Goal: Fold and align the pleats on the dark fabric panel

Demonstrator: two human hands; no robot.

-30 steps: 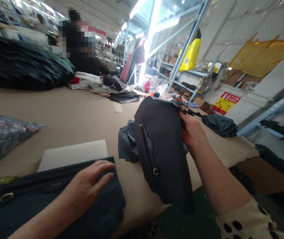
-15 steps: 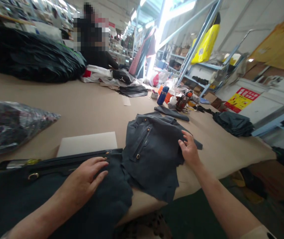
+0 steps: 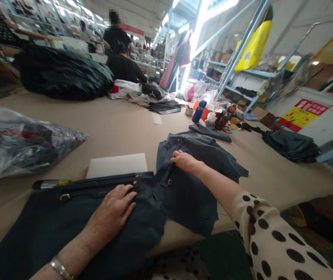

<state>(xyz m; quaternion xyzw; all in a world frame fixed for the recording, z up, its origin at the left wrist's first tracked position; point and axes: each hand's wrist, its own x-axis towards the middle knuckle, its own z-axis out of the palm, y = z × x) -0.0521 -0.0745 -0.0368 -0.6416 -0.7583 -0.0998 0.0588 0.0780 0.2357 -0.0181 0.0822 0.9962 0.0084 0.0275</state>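
Two dark panels lay overlapped at the tabletop (image 3: 102,124) edge. Left hand (image 3: 112,212) pressed flat, fingers spread, on the near panel (image 3: 67,229). Right hand (image 3: 183,160) rested loosely curled on the zip panel (image 3: 189,182) beside it. Risk: overhanging corners could drag either piece off.

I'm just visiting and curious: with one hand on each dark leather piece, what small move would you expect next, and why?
Probably the right hand smooths the smaller zippered leather panel flat. It rests at the top of that panel's zipper, and the panel lies rumpled, its lower edge hanging over the table edge. The left hand lies flat on the larger leather panel beside it.
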